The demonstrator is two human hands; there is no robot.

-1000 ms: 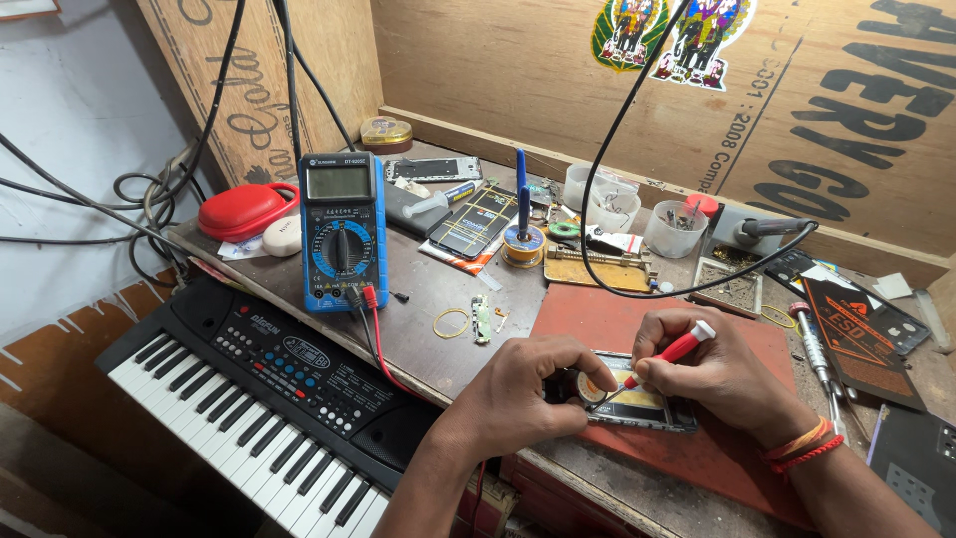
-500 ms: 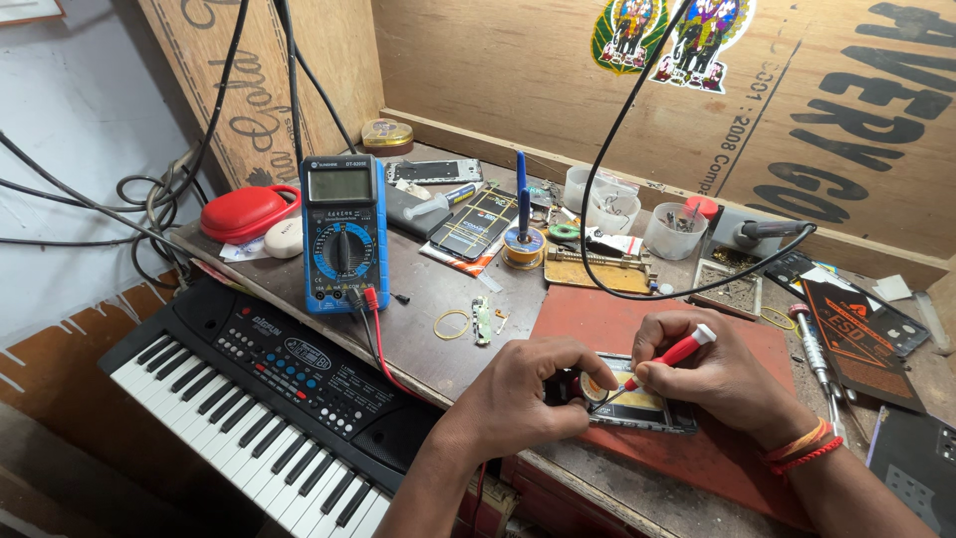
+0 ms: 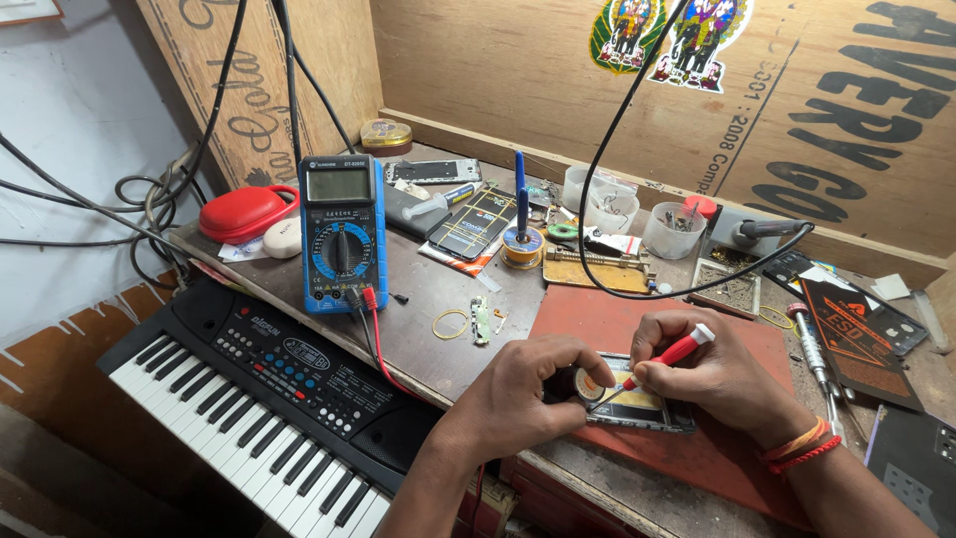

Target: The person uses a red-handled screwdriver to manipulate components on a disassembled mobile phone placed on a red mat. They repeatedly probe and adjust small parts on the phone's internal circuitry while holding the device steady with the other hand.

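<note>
— Where's the opened phone (image 3: 637,406)?
— Flat on the red mat (image 3: 597,317), at the bench's near edge.
— And the hands?
— Left hand (image 3: 528,394) pinches its end; right hand (image 3: 712,374) pinches a red screwdriver (image 3: 669,356), tip on it.
— Nearby?
— Blue multimeter (image 3: 344,231), black keyboard (image 3: 269,399).

My table (image 3: 428,299), a worn dark top, carries a blue multimeter (image 3: 342,231), a red case (image 3: 242,212), a yellow rubber band (image 3: 449,323), a solder spool (image 3: 522,245), clear plastic cups (image 3: 665,229) and the red mat (image 3: 637,329) under my opened phone (image 3: 637,406).
</note>
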